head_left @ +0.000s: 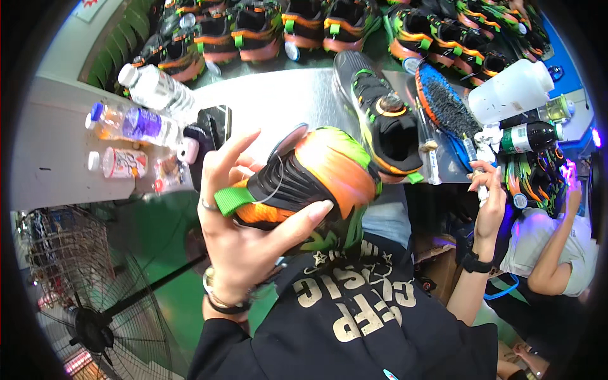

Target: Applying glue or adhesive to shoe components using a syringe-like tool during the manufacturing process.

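My left hand (253, 234) is closed round a sneaker (335, 168) with an orange and green upper and black ridged side, lifted in front of my chest. A green pull loop (233, 201) stands out by my fingers, and a round tag (288, 140) hangs from a thin loop at its side. My right hand (486, 196) is out to the right, apart from the sneaker, its fingers bent round a small white piece (482, 190) whose kind I cannot make out. A second sneaker (386, 120), black, orange and green, lies on the metal tabletop (266, 92).
Rows of similar sneakers (304, 31) line the back. Bottles (142, 126) stand at left, a white jug (513, 92) and dark bottle (531, 137) at right. A blue-rimmed tray (446, 98) holds black granules. A fan (95, 323) is lower left; another person (548, 250) sits at right.
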`<state>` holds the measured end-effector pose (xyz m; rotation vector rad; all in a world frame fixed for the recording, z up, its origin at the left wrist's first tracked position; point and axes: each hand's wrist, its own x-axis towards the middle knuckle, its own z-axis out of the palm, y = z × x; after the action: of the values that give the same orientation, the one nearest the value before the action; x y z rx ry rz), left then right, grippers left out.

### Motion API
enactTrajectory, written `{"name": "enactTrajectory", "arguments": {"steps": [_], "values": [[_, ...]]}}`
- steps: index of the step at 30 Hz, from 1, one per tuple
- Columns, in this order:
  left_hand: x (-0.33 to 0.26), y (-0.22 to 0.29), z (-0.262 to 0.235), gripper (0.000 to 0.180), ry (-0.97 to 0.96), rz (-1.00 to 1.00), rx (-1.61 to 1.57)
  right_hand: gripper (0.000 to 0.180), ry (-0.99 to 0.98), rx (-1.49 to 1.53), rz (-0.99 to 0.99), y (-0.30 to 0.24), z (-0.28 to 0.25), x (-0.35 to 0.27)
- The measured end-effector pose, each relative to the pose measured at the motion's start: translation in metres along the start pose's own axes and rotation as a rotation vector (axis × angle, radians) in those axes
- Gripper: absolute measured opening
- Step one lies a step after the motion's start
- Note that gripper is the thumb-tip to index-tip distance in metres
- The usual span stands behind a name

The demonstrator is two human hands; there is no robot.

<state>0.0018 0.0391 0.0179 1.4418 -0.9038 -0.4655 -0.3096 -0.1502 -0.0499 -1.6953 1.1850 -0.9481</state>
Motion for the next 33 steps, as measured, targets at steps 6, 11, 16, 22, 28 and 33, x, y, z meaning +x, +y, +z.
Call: {"name": "enactTrajectory", "arguments": {"steps": [6, 11, 16, 22, 28, 33], "values": [[-0.039, -0.051, 0.017, 0.08, 0.245, 0.122, 0.61, 0.061, -0.012, -0.13, 0.005, -0.006, 0.002, 0.005], [-0.064, -0.058, 0.027, 0.08, 0.045, -0.001, 0.657, 0.062, -0.029, -0.209, 0.021, -0.016, 0.007, 0.006], [-0.077, -0.08, 0.014, 0.077, -0.081, 0.09, 0.457, 0.061, -0.062, -0.096, -0.018, -0.023, -0.002, 0.007], [-0.071, -0.087, 0.003, 0.052, -0.018, 0.605, 1.117, 0.06, -0.058, -0.113, 0.083, -0.024, 0.005, 0.01], [-0.069, -0.071, 0.004, 0.064, -0.166, 0.458, 1.046, 0.058, -0.066, -0.159, 0.083, -0.023, -0.003, 0.011], [-0.07, -0.062, 0.002, 0.07, -0.112, 0.405, 1.116, 0.058, -0.076, -0.162, 0.075, -0.022, -0.006, 0.011]]}}
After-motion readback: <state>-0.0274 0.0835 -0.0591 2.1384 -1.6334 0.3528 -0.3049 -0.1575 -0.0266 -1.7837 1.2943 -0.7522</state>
